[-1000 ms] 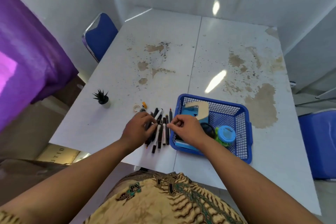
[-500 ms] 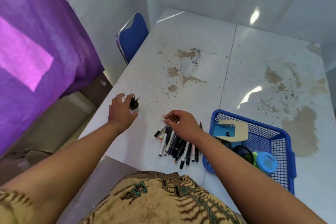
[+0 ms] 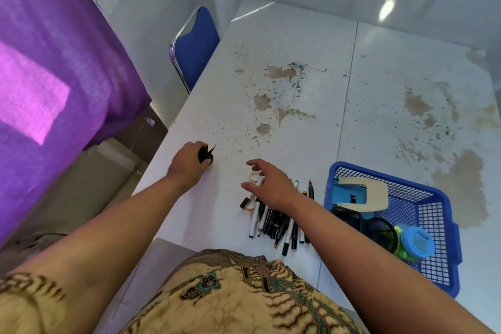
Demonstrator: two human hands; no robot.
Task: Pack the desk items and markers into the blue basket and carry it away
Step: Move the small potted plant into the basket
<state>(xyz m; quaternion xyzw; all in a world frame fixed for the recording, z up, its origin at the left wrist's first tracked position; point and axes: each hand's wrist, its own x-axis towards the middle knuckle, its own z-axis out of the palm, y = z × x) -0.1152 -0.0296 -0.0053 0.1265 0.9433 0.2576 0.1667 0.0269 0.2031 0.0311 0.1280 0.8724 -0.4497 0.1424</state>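
At the far left the left hand (image 3: 187, 165) has its fingers curled round a small spiky black item (image 3: 206, 153), which sits close to the left edge of the desk (image 3: 298, 130). A loose grip on those points could let it slip, and from there it would go over the edge to the floor.

To its right, the right hand (image 3: 271, 184) hangs with fingers spread wide and holding nothing, just above a small tape ring (image 3: 254, 176); whether a fingertip touches the ring I cannot tell. Under and nearer than that hand lie the markers (image 3: 273, 222), a loose fan of black and white barrels not yet packed, their near tips close to the desk's near edge. A careless sweep of the wrist would likely send some rolling off.

Further right stands the blue basket (image 3: 454, 279), just beside the markers. It already holds a cream and blue hole punch (image 3: 363, 196), a round black item (image 3: 382, 233) and a green jar with a blue lid (image 3: 416, 243). Room inside looks tight on the left, so markers dropped there may lie across the rim and spill when it is lifted.
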